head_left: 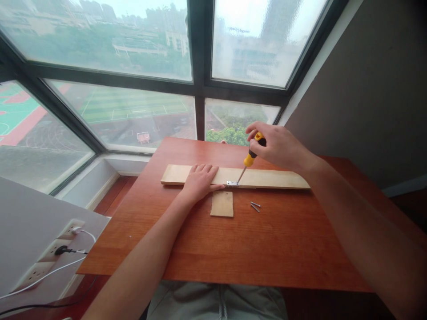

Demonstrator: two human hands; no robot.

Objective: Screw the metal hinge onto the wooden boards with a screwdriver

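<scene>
A long pale wooden board point(276, 178) lies across the table. My left hand point(201, 180) rests flat on its left part, fingers stretched over the top, the thumb reaching toward a small metal hinge-like plate point(232, 183) at the near edge. Gripped in my right hand point(276, 144) is a yellow and black screwdriver point(248, 159). It is tilted, with its tip down at the right end of the metal plate; whether a screw sits under the tip is too small to tell. Just in front of the board lies a small square wooden piece point(222, 204).
A few loose screws point(255, 206) lie right of the square piece on the reddish-brown table point(267, 249). Beyond the table stand large windows point(133, 102). To the left, a low wall carries sockets point(53, 250) with plugged-in cables. A grey wall point(373, 98) rises on the right.
</scene>
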